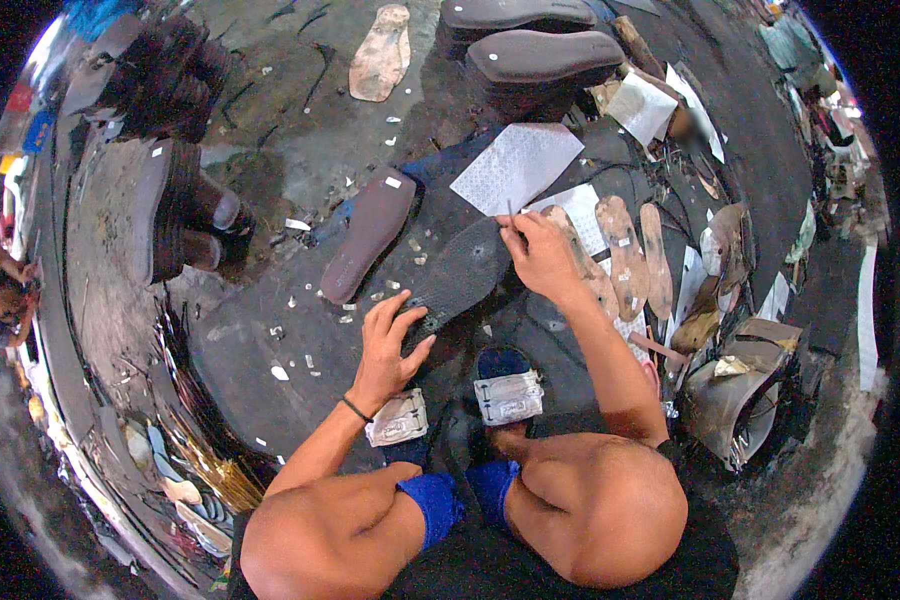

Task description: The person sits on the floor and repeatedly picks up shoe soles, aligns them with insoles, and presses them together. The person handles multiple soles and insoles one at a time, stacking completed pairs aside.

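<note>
Two grips (388, 345) (545, 258), one black sole between (460, 272)

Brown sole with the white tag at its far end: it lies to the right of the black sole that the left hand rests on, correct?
Not quite: the head view shows the brown sole, white tag at its far end, to the left of the black sole that the left hand rests on.

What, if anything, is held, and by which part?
Left hand touches the near end of the black sole; right hand, at its far end, apparently pinches a thin piece, part unclear.
</note>
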Demonstrator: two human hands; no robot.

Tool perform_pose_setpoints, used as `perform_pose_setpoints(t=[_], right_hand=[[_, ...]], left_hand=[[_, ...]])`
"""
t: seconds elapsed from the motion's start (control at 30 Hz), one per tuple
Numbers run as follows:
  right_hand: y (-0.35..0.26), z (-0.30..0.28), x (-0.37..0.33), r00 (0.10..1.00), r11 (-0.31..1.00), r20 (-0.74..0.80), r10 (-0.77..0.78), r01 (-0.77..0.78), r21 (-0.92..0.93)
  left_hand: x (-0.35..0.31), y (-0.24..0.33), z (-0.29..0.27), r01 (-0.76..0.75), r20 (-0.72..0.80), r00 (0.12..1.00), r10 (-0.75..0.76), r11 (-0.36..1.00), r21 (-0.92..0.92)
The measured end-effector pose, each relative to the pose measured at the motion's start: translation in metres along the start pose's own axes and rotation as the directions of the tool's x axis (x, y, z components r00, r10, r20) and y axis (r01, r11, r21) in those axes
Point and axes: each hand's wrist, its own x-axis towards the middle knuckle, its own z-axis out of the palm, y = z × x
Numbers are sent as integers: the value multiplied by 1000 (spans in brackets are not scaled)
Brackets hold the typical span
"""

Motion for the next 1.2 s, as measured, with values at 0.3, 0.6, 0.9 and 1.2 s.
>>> perform_pose_setpoints(t=[0.3,0.6,0.9,1.2], right_hand=[[17,8,3,984,989,-152,-89,70,-130],[-55,24,-8,995,966,-93,-31,54,253],[-84,49,-38,989,929,106,-102,57,367],[-80,8,-39,997,918,-26,75,-59,393]], left_hand=[[4,-6,15,-3,-10,1000,3,1000,1],[2,-14,17,-26,-33,999,26,1000,10],[-1,-19,13,-42,-31,999,41,998,-40],[24,-31,-18,112,-202,973,-114,993,-19]])
